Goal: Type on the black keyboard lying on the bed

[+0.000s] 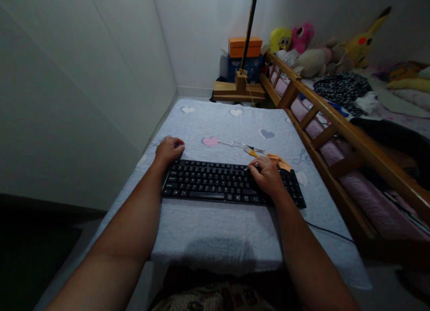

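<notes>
A black keyboard [208,181] lies across the cloth-covered table, its keys facing up. My left hand [169,151] is at its back left corner, fingers curled together; whatever may be inside them is hidden. Over the right part of the keys, my right hand [267,173] has its thumb and fingers pinched together. A small pale glint shows by those fingertips, too small to name. Just behind that hand lie a small brush [250,151] with a yellow part and a thin-shafted tool [225,143]. An orange cloth [278,160] touches the keyboard's back edge at the right.
A pale blue quilted cloth with hearts [215,230] covers the table. The keyboard's cable [331,232] runs off to the right. Along the right side stands a wooden bed rail [322,105], with plush toys behind it. A wooden stand [239,91] and an orange box [245,47] are at the back.
</notes>
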Motion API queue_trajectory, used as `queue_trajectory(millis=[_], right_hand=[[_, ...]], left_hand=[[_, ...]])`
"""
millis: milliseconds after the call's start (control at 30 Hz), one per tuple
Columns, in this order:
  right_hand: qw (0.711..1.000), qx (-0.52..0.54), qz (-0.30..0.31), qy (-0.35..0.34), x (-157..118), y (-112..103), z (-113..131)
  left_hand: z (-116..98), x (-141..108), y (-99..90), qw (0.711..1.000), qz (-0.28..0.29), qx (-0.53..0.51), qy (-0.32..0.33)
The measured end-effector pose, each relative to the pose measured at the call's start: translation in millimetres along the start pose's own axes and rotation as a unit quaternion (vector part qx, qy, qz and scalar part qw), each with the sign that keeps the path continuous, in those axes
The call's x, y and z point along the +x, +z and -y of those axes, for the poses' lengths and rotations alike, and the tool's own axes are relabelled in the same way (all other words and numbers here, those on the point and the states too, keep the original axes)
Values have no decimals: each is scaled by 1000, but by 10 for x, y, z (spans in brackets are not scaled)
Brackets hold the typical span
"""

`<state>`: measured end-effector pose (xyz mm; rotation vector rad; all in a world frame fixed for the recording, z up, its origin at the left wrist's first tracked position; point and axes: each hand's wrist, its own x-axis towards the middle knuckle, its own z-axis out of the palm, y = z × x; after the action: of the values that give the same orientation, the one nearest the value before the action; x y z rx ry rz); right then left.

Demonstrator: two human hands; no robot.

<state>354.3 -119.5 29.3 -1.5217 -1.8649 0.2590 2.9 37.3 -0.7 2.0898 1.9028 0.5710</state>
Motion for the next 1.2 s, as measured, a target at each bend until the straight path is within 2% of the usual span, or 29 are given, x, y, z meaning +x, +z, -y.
queue_trajectory(millis=[1200], right_hand=[[1000,-7,-23,-13,32,74,-79]], left_hand=[[10,-3,13,1000,-10,-11,4]])
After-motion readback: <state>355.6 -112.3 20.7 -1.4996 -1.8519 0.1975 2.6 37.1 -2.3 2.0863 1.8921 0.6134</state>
